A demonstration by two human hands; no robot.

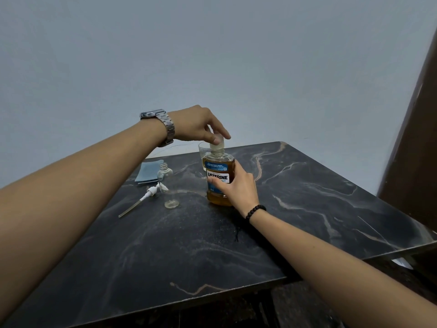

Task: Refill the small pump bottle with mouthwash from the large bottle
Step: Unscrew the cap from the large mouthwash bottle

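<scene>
Now | left hand (201, 124) pinches cap (217, 140) atop large bottle (218, 178) | right hand (238, 185) grips its body | small pump bottle (166, 185) left, open | advice: hold body firmly, twist cap squarely.

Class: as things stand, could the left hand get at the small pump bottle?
Probably yes. The small pump bottle stands open below the left hand, nothing between them, but that hand first must release the cap.
</scene>
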